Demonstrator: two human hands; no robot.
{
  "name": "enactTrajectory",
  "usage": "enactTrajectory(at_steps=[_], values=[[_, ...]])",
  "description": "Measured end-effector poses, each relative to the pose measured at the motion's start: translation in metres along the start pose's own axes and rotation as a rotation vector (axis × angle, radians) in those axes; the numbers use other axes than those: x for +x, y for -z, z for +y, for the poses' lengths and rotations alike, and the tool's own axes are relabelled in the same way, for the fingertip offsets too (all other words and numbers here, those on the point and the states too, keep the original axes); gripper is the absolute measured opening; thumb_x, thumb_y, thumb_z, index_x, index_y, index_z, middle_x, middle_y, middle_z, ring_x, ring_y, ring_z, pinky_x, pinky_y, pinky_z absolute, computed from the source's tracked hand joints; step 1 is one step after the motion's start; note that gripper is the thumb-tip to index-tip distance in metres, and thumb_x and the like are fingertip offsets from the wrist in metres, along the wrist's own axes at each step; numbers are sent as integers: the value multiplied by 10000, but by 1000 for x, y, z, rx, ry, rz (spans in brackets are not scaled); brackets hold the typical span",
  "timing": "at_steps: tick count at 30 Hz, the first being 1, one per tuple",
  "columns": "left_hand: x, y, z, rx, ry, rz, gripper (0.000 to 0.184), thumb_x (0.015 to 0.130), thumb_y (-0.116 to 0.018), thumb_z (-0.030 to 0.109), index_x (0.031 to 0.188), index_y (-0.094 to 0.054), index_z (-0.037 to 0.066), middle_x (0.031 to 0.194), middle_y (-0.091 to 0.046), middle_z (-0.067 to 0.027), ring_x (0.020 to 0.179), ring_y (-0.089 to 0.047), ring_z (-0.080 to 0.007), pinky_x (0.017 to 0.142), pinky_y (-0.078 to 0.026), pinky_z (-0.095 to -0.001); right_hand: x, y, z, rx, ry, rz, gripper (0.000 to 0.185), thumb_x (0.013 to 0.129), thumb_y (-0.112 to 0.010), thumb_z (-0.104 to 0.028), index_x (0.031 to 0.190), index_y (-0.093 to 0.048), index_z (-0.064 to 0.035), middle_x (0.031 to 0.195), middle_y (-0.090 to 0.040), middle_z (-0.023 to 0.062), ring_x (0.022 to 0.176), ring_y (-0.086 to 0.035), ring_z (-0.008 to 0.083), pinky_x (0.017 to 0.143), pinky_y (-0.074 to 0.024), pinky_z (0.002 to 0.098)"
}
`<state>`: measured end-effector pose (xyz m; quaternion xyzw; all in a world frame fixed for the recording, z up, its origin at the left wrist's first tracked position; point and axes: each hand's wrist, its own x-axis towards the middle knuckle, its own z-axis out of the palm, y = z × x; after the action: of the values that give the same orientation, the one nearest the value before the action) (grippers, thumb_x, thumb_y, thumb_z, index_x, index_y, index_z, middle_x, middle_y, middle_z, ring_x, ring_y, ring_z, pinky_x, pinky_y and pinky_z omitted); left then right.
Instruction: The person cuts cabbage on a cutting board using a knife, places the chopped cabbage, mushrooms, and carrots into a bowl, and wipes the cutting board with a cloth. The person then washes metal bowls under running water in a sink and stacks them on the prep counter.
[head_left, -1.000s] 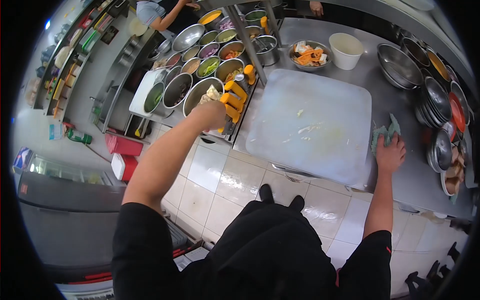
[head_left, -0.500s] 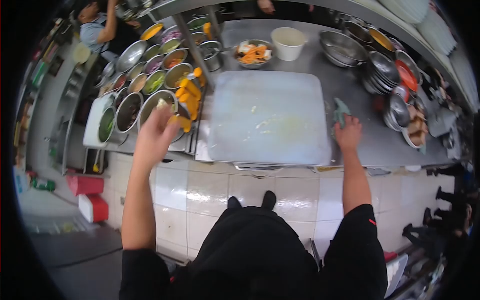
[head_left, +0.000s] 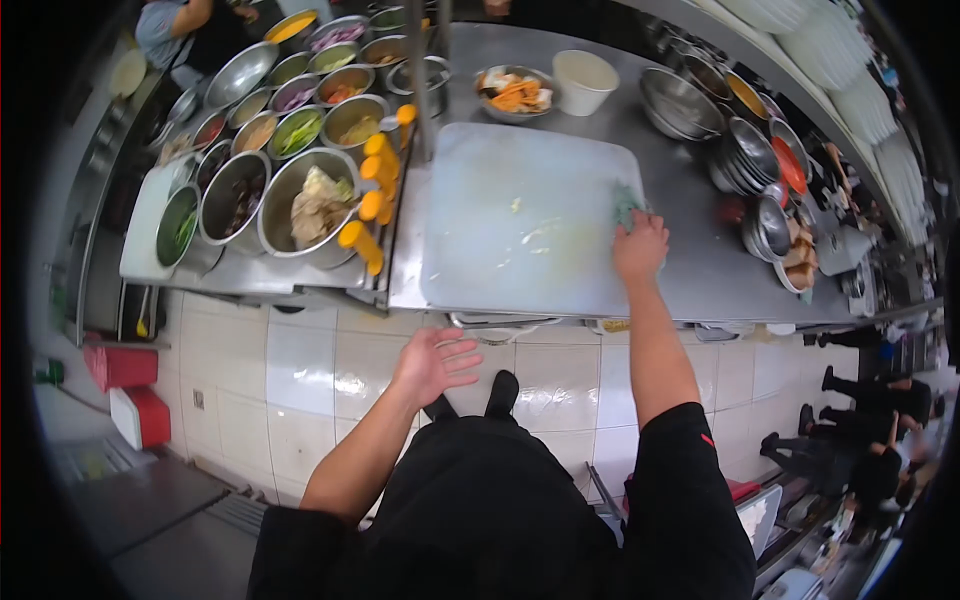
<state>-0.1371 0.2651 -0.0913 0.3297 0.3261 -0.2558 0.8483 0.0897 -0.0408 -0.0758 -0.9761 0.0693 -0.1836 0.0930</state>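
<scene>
My right hand (head_left: 641, 246) is closed on a green cloth (head_left: 626, 203) at the right edge of a white cutting board (head_left: 480, 215). Scraps of pale food (head_left: 535, 237) are scattered over the middle of the board. Below the counter's front edge, my left hand (head_left: 437, 364) is held palm up with its fingers spread, and nothing is in it. To its upper left stands a large steel pot (head_left: 275, 215) with a pale, crumpled mass (head_left: 322, 207) inside, whose kind I cannot make out.
Steel pots of chopped vegetables (head_left: 297, 132) crowd the left counter beside orange-capped bottles (head_left: 360, 240). Behind the board are a bowl of orange and white food (head_left: 514, 97) and a white bucket (head_left: 584, 84). Stacked steel bowls (head_left: 745, 155) stand at right. Other people (head_left: 870, 430) are at far right.
My left hand has moved from over the large pot to the right and down, and its fingers have spread. My right hand has brought the cloth from the steel counter onto the board's edge.
</scene>
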Motion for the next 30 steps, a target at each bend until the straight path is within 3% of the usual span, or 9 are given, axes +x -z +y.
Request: enactTrajectory(at_steps=[3, 9, 14, 19, 23, 25, 26, 28, 30], values=[[11, -2, 4, -120, 31, -32, 594, 978, -273, 415, 1346, -401, -34, 1367, -472, -272, 1241, -499, -447, 976, -419, -644, -1, -19, -25, 188, 154, -134, 400, 738, -691, -183, 1131, -671, -109, 1147, -607, 134, 1059, -561, 362, 917, -475, 442], [33, -10, 2, -281, 42, -93, 600, 976, -244, 422, 1306, -412, -50, 1368, -462, -290, 1230, -494, -473, 982, -385, -683, -45, -5, -84, 595, 476, -332, 299, 661, -727, -122, 958, -721, -85, 980, -642, 118, 965, -597, 326, 874, -490, 398], [24, -18, 14, -339, 58, -91, 581, 976, -247, 445, 1274, -418, -25, 1346, -476, -287, 1248, -474, -486, 997, -361, -694, -89, 15, -109, 657, 702, -450, 309, 647, -723, -92, 955, -720, -80, 963, -631, 104, 927, -591, 315, 855, -492, 397], [28, -8, 6, -438, -82, -134, 515, 999, -303, 459, 1139, -530, 18, 1148, -599, -188, 1085, -602, -373, 918, -497, -526, -151, 53, -139, 934, 672, -847, 360, 673, -712, -79, 1034, -712, -79, 1077, -632, 94, 1024, -597, 293, 923, -481, 358], [40, 29, 1, -409, -117, -250, 439, 1018, -351, 389, 923, -613, 50, 930, -658, -108, 898, -664, -275, 777, -567, -378, -107, 50, -130, 935, 351, -590, 372, 724, -684, -84, 1095, -691, -55, 1090, -663, 96, 1033, -620, 239, 932, -478, 328], [28, 35, 4, -420, -102, -176, 431, 1022, -371, 377, 851, -604, 58, 868, -652, -104, 875, -671, -266, 775, -563, -387, -50, 21, -108, 862, 190, -376, 358, 787, -673, -142, 1122, -669, -15, 1070, -682, 137, 992, -642, 224, 907, -491, 329], [21, 37, 6, -427, -94, -141, 432, 1024, -381, 371, 815, -600, 62, 837, -650, -102, 864, -674, -261, 775, -561, -391, -21, 6, -105, 718, 117, -250, 404, 790, -679, -194, 1157, -650, -26, 1132, -634, 171, 1075, -610, 306, 941, -478, 390], [12, 40, 8, -426, -83, -64, 435, 1024, -380, 377, 839, -592, 45, 856, -646, -123, 879, -670, -279, 788, -562, -396, 31, -42, -98, 480, 49, -23, 407, 790, -681, -199, 1164, -652, -40, 1138, -633, 178, 1081, -597, 336, 939, -474, 425], [11, 44, 7, -443, -83, -14, 432, 1023, -368, 370, 882, -585, 24, 888, -646, -142, 896, -666, -301, 805, -563, -402, 31, -47, -140, 264, -25, -9, 379, 786, -675, -181, 1143, -666, -55, 1131, -632, 179, 1085, -583, 351, 945, -468, 437]])
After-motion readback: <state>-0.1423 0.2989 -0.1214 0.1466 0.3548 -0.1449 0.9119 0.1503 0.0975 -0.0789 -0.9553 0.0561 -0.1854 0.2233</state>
